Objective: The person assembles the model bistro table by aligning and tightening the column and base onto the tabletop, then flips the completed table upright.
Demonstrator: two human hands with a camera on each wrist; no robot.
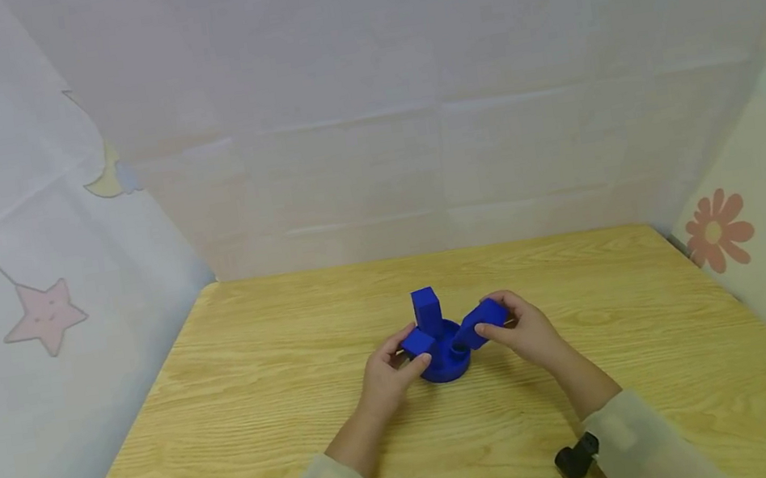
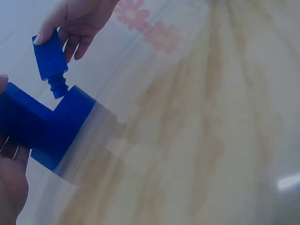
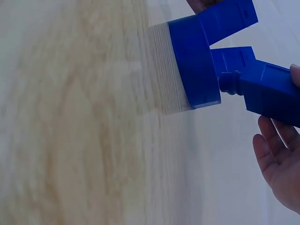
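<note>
The blue block with a round peg sits in the right hand, fingers curled around it, tilted just above the round blue base. It looks hard and light; hold it by its flat sides. The left hand pinches another block on the base, on the wooden table.
</note>
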